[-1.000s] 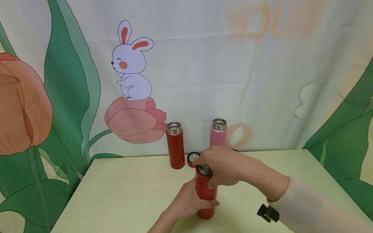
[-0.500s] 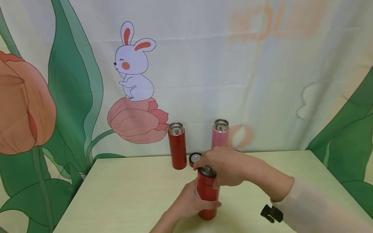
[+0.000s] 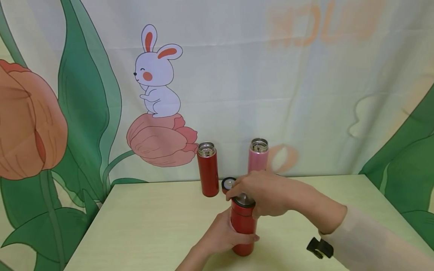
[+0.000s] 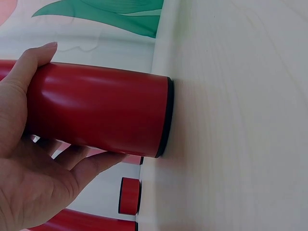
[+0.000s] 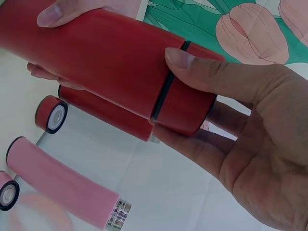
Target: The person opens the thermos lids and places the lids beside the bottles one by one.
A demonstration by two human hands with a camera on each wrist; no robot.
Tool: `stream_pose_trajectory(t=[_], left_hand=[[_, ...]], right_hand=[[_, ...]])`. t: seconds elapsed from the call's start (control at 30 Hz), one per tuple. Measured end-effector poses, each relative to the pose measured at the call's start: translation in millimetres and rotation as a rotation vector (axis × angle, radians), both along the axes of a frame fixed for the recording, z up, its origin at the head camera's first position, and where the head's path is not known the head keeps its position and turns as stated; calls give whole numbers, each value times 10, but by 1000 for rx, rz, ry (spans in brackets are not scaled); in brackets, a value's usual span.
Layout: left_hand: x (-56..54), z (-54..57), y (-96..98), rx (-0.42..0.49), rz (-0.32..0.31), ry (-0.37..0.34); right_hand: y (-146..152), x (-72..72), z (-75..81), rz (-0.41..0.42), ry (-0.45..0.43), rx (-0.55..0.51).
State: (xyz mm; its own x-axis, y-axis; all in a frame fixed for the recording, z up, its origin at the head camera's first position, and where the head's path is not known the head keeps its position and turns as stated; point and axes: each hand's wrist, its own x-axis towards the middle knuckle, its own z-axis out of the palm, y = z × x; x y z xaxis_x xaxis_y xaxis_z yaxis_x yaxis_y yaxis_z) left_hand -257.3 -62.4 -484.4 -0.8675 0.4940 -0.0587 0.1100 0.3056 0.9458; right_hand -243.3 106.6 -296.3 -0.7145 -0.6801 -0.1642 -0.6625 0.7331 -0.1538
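Note:
A red thermos stands upright on the table, close to me. My left hand grips its body, thumb on one side and fingers round the other. Over the top, my right hand holds the thermos's red lid between thumb and fingers. In the right wrist view the lid sits on the body, with a black ring where they meet. The left wrist view shows the black-edged base of the thermos right at the tabletop.
Behind stand a second red thermos and a pink thermos, both without lids, their steel necks showing. A loose red lid lies between them, inner side showing. A pink lid is near the pink thermos. A printed curtain hangs behind the table.
The head view has shifted a little, so everything appears slightly further right. Both hands keep their hold on the thermos and its lid.

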Motion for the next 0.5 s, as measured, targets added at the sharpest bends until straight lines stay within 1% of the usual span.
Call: stream_pose_trajectory(t=[0.13, 0.33, 0.4, 0.5], left_hand=[[1, 8, -3, 7, -10, 3], [-6, -8, 1, 21, -22, 22], [-9, -16, 1, 21, -19, 26], [-8, -25, -4, 23, -11, 15]], right_hand=[[10, -7, 12, 24, -8, -10], [35, -28, 13, 65, -12, -35], [40, -32, 1, 65, -17, -45], [39, -34, -24, 42, -51, -64]])
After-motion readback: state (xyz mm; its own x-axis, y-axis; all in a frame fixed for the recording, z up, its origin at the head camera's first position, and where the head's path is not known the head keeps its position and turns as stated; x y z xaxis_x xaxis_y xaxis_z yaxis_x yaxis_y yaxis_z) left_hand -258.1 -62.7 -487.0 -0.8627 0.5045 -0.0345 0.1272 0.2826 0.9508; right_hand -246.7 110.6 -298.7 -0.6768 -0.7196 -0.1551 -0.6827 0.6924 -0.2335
